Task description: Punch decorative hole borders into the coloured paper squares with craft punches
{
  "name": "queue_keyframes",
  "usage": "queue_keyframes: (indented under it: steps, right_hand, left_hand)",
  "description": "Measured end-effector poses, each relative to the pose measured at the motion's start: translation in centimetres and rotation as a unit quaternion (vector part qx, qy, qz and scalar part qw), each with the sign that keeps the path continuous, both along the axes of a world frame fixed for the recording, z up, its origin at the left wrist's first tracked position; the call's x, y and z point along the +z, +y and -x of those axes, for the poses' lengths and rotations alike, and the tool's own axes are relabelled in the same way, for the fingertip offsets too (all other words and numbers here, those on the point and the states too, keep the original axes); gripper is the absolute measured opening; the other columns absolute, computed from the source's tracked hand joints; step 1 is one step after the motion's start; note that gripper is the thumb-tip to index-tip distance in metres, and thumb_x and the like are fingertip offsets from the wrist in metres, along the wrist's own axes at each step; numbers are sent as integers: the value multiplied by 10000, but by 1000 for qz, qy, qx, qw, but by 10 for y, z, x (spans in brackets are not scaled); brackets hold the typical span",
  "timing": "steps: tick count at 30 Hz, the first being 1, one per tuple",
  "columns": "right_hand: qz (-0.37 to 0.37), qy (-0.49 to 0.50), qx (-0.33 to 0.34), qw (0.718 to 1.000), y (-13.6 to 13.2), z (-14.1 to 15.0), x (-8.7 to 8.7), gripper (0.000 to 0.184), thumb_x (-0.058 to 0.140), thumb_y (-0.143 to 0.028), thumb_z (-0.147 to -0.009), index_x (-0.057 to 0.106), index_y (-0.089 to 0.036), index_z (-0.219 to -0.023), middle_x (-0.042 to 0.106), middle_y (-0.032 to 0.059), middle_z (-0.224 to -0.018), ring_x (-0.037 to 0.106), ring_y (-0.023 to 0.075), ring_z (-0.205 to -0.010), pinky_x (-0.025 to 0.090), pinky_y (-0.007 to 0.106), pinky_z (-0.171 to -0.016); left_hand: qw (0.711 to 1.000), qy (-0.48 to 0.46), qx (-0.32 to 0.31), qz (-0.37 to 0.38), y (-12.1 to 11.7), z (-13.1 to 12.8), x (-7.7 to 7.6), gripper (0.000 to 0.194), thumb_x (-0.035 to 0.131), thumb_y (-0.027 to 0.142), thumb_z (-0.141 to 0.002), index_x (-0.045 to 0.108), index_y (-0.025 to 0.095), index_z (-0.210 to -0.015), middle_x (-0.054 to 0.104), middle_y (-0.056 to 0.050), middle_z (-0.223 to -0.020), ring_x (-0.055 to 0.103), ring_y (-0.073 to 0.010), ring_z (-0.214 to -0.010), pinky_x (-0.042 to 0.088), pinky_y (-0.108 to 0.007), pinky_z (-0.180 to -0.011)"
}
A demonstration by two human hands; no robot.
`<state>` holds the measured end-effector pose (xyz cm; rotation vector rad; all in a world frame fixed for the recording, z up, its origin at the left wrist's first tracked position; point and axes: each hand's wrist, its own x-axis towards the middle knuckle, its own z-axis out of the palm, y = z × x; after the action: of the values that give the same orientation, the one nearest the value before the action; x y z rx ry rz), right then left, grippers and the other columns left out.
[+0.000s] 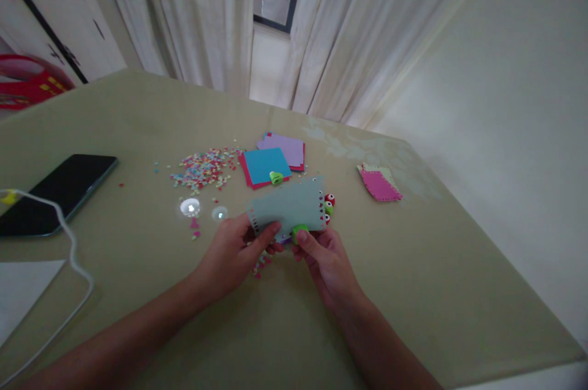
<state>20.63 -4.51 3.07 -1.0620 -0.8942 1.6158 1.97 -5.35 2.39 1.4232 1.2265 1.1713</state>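
My left hand [241,249] pinches the left part of a pale blue paper sheet [289,209] between thumb and fingers. Rows of small punched holes run along the sheet's left and right edges. At its near edge, my right hand [324,255] grips a small green craft punch [300,232], thumb on top. Something purple shows under the sheet near the fingers, too covered to name. Just beyond the sheet's right edge stand small red and green pieces with white eyes [329,208], partly hidden. Punched-out bits [261,263] lie below the hands.
Farther back are coloured paper squares [266,163] with another green piece [276,177] on top. A confetti heap [202,168] and two shiny round spots [190,207] lie left. Pink and pale punched sheets [381,185] rest right. A phone [55,194] and white cable [73,249] occupy the left.
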Motion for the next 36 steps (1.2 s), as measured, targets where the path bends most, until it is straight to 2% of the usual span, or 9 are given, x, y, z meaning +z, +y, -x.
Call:
queue_keyframes:
  steps: [7,13,18,22,25,28,30,33,36]
  right_hand:
    - [0,-16,29,999,2,-2,-2,366,980,-458,-681,769,-197,-828,723,6,-754,574,138,-637,452,255,-575]
    - [-32,-7,41,999,4,-4,3,421,1000,-372,-658,760,-219,-967,766,26,-939,649,172,-802,490,249,-646]
    - [-97,-45,-14,994,17,-16,1,306,912,-427,-793,775,-217,-967,701,-3,-859,554,127,-698,445,242,-622]
    - [-172,-144,-34,974,24,-24,1,306,783,-510,-912,807,-214,-982,686,9,-807,537,147,-673,430,274,-626]
    - [-269,-268,-34,924,19,-20,1,293,725,-490,-973,803,-226,-1073,732,44,-917,605,185,-753,474,312,-704]
    - [-392,-380,-1,838,7,-4,-5,307,656,-463,-1034,760,-211,-1175,755,102,-1052,661,242,-912,498,362,-820]
    - [-453,-437,45,776,-1,10,-12,323,603,-467,-1064,738,-195,-1177,761,122,-1039,665,269,-958,491,389,-867]
    - [-505,-514,93,687,-6,27,-22,331,561,-464,-1082,729,-182,-1130,763,123,-991,657,278,-935,481,404,-873]
    - [-523,-552,92,643,-1,29,-26,319,546,-433,-1092,724,-169,-1108,762,120,-992,657,279,-946,479,400,-870]
  left_hand:
    - [999,-20,25,7,0,-1,5,223,702,397,-938,671,233,-790,785,2,-642,757,-200,-550,590,-259,-501]
    - [995,-34,89,3,4,4,9,250,722,435,-906,695,223,-778,783,-4,-640,755,-201,-559,600,-267,-525]
    - [993,-32,118,4,8,9,11,266,732,454,-889,685,219,-774,779,-5,-629,733,-190,-547,586,-267,-531]
    - [983,-26,178,-19,18,22,16,303,731,479,-882,692,214,-741,754,-7,-596,694,-178,-515,568,-273,-533]
    - [967,-49,247,-44,29,36,17,310,724,492,-888,687,212,-760,733,5,-589,653,-159,-492,535,-262,-509]
    - [955,-76,280,-58,38,47,14,296,724,491,-888,690,208,-808,750,-2,-645,642,-147,-501,508,-248,-488]
    - [952,-77,289,-64,42,50,12,292,720,484,-889,689,208,-799,741,-4,-642,637,-145,-500,494,-245,-478]
    - [949,-75,298,-71,44,52,11,298,715,489,-888,680,214,-779,717,5,-614,630,-148,-493,474,-247,-468]
    - [946,-65,307,-81,44,51,13,321,709,510,-876,665,214,-760,699,15,-601,614,-147,-476,458,-251,-457]
